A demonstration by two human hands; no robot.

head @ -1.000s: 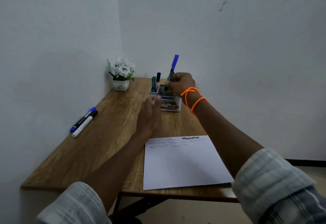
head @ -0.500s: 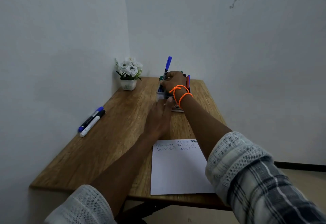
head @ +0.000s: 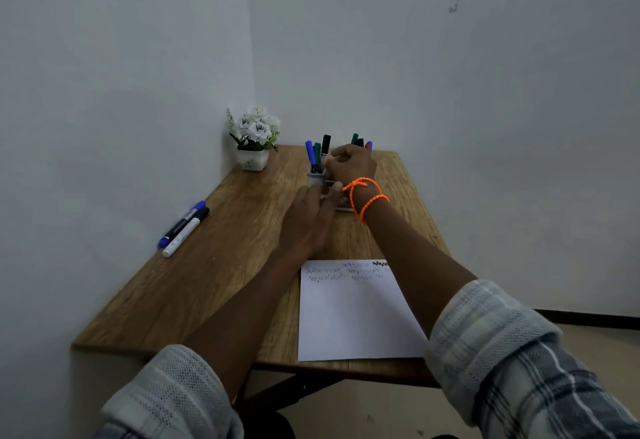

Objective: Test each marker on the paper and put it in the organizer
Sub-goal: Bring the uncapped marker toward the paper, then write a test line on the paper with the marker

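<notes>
Mostly pale walls (head: 121, 58) meeting in a corner, w/ a scuff high on the right one. Wooden table (head: 214, 283) is pushed into that corner, dark frame underneath. White paper (head: 356, 321) lies near the front edge, zigzag test scribbles along its top. Left hand (head: 310, 217) rests flat on the wood, fingers straight, tips at the organizer's front. Right hand (head: 353, 165), orange bead bracelets at the wrist, is curled over the organizer (head: 317, 177); can't tell whether it holds anything. Potted white flowers (head: 254, 139) sit at the back-left. Several markers stand upright in the organizer, incl. a blue marker (head: 310, 153). Two more markers (head: 183, 227) lie side by side, touching, near the left edge.
</notes>
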